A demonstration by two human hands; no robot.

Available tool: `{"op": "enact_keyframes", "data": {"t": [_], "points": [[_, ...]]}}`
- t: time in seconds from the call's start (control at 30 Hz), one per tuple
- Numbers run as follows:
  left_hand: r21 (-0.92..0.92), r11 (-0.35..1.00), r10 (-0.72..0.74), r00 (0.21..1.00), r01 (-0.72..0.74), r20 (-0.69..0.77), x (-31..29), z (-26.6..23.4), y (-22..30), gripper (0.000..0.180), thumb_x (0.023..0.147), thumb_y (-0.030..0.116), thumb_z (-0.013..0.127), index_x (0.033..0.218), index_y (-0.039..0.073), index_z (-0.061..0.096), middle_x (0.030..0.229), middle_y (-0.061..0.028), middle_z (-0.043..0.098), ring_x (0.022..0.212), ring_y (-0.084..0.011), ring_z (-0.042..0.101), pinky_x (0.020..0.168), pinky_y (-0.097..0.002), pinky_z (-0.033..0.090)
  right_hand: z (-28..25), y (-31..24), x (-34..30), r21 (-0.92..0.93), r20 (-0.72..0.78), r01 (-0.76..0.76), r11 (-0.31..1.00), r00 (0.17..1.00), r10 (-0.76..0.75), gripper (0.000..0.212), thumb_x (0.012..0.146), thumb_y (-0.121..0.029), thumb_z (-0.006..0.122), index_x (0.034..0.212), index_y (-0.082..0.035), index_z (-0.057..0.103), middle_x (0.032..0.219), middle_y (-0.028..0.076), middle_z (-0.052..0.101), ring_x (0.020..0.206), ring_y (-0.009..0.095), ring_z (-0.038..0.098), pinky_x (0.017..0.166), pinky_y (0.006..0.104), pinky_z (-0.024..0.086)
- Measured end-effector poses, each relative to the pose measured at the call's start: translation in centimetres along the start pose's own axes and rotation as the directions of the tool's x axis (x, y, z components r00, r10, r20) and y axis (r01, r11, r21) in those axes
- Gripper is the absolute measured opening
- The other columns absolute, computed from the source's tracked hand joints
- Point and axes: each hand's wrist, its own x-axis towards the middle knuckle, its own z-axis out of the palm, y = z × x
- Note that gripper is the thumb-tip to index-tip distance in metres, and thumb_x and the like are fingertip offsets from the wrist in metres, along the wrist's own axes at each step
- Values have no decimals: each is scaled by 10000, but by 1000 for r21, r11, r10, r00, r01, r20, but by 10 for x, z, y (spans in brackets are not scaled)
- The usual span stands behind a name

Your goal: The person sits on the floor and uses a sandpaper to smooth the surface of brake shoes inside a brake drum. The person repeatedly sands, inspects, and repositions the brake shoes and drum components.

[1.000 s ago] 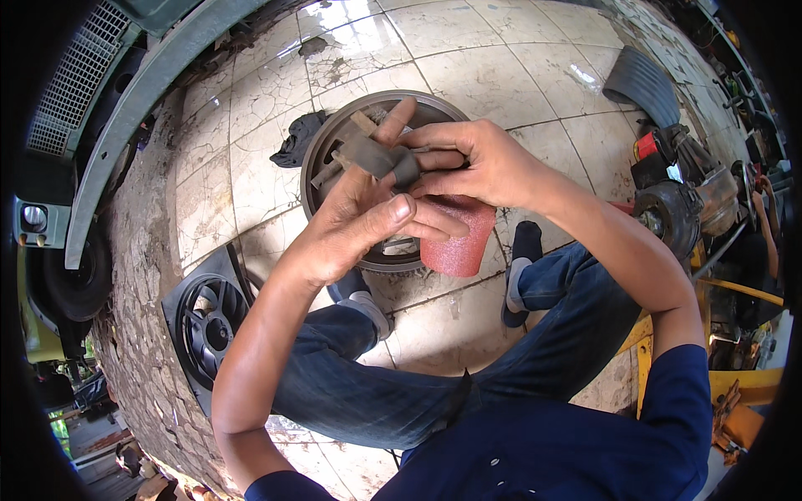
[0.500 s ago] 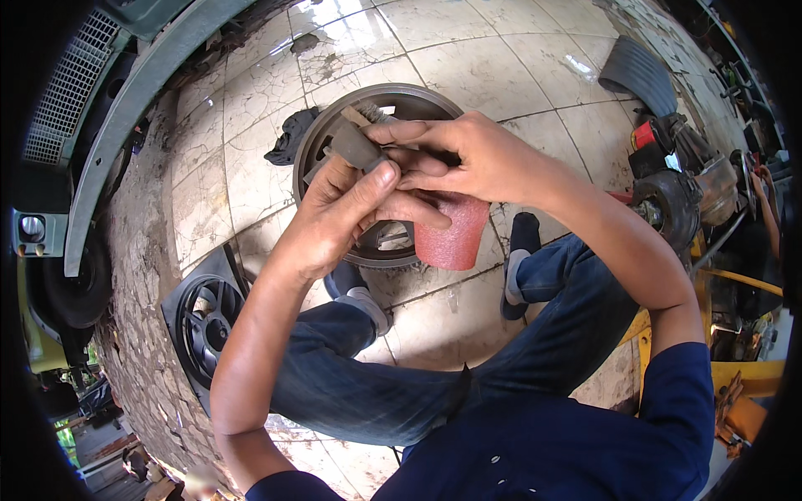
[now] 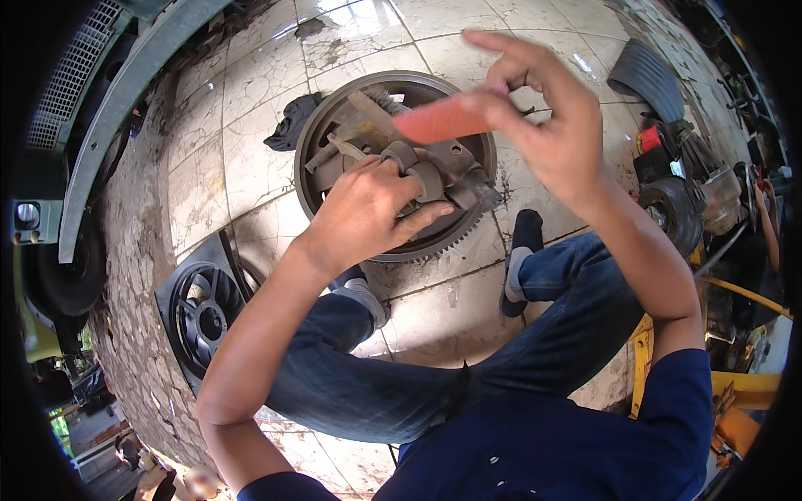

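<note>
A red sheet of sandpaper (image 3: 439,119), seen nearly edge-on, hangs from my right hand (image 3: 555,125). Its edge is pinched near the thumb, while the other fingers are raised and smeared by motion. My left hand (image 3: 363,204) is closed around a dull grey metal part with rounded, ring-like ends (image 3: 424,180). Both are above a large round toothed flywheel (image 3: 307,179) on the floor. On the flywheel lie a wire brush (image 3: 376,102) with a worn handle and several dirty metal parts, one of them a bracket-like piece (image 3: 474,190) by the right rim.
Left of the flywheel lies a black cloth (image 3: 292,121). A black fan in a square frame (image 3: 203,317) stands near my left arm. Machinery (image 3: 668,196) and a ribbed dark mat (image 3: 647,79) lie to the right. My feet flank the flywheel's near side.
My right hand has moved away from the left, up and to the right, taking the sandpaper with it. The left hand has turned palm-down and lowered over the flywheel with the metal part.
</note>
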Motion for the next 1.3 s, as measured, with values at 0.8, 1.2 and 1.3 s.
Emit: {"op": "enact_keyframes", "data": {"t": [0.8, 1.2, 1.3], "points": [[144, 987, 90, 988, -72, -125, 9, -5, -2, 375, 755, 139, 715, 1081, -42, 669, 1049, -253, 671, 1095, -413, 615, 1056, -481, 440, 35, -22, -31, -287, 489, 237, 928, 869, -70, 527, 934, -271, 602, 1395, -38, 498, 1441, 119, 493, 1367, 256, 427, 1165, 435, 298], [-228, 950, -282, 897, 212, -339, 8, -33, -24, 230, 913, 155, 687, 1085, 4, 703, 779, -168, 673, 640, -205, 630, 611, -374, 512, 13, 4, -19, -288, 328, 126, 949, 944, -26, 441, 994, -291, 522, 1361, -45, 535, 1354, 137, 574, 1277, 263, 528, 1113, 439, 378], [-315, 898, -406, 856, 308, -320, 6, -35, -28, 227, 941, 181, 665, 1121, 50, 712, 790, -147, 681, 657, -138, 610, 604, -319, 495, 20, 41, -17, -331, 241, -4, 944, 967, 88, 435, 1025, -342, 452, 1312, -42, 581, 1298, 133, 617, 1217, 298, 564, 1061, 420, 427]]}}
